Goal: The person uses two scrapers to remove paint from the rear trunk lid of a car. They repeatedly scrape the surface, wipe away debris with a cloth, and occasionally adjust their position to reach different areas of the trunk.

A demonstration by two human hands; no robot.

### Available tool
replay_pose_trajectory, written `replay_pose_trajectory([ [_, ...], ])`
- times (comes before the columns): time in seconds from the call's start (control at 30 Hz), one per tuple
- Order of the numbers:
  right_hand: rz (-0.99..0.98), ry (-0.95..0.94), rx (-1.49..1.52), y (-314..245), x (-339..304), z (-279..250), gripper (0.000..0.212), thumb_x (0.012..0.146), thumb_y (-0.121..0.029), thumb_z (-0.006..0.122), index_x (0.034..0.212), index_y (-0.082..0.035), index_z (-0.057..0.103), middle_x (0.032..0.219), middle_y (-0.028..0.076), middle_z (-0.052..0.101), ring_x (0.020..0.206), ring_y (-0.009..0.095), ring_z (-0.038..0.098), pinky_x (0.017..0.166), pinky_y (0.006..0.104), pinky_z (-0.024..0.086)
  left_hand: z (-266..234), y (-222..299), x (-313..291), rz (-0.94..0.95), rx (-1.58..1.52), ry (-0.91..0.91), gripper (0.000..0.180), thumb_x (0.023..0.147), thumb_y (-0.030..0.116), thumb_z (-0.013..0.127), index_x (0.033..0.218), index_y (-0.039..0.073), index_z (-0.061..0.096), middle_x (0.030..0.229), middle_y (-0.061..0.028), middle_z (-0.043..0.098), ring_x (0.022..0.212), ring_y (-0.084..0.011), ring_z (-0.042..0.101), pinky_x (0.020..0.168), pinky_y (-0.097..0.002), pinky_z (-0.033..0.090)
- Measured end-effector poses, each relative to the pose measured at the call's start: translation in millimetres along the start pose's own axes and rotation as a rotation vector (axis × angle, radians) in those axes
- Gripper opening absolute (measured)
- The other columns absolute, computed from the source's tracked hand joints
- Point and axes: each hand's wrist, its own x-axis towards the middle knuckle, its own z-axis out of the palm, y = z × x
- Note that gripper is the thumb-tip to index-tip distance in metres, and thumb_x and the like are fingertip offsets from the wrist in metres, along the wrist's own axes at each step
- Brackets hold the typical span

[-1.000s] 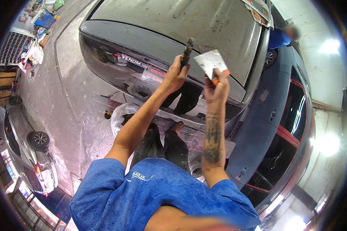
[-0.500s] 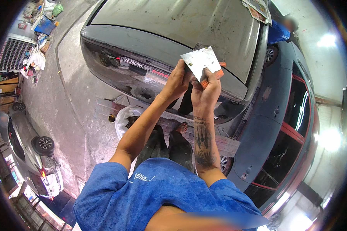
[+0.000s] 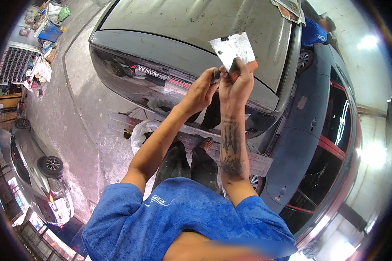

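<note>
My right hand (image 3: 238, 82) grips the lower part of a square white sheet (image 3: 231, 47), thumb lying on its face. Dark smudges mark the sheet, and its lower right corner is orange. Close beside it on the left, my left hand (image 3: 199, 92) is closed, its fingertips pinching a small dark thing (image 3: 215, 76) whose kind I cannot make out. Both hands are held up over the rear of a grey vehicle (image 3: 135, 43), whose flat cover lies beyond the sheet.
I stand on a worn plank (image 3: 252, 163) behind the vehicle, next to a white plastic bag (image 3: 139, 132). A dull blue car (image 3: 298, 135) stands close on the right, with a person in blue (image 3: 313, 32) at its far end. Another car (image 3: 35, 165) is at the left.
The white sheet has moved up and away with my right hand and is turned slightly. My left hand now sits lower than the sheet, apart from its left edge.
</note>
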Motion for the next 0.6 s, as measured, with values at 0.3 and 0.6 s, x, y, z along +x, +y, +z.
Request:
replay_pose_trajectory([
  [0.3,-0.039,-0.159,0.009,-45,48,-47,0.015,0.090,-0.011,0.057,0.098,0.001,0.060,0.086,0.009,0.064,0.065,0.016,0.057,0.056,0.0273,0.047,-62,-26,-8,-0.014,0.626,0.224,0.042,0.087,0.008,0.056,0.126,0.000,0.041,0.102,-0.0196,0.049,0.094,-0.0380,0.049,0.082,-0.0442,0.041],
  [0.6,0.026,0.065,-0.186,35,-11,-26,0.025,0.094,-0.019,0.052,0.104,0.004,0.056,0.087,0.007,0.056,0.072,0.015,0.054,0.064,0.0264,0.047,-77,-15,1,-0.379,0.687,0.273,0.039,0.080,0.019,0.068,0.102,0.001,0.041,0.078,-0.0229,0.058,0.070,-0.0398,0.063,0.058,-0.0483,0.050],
])
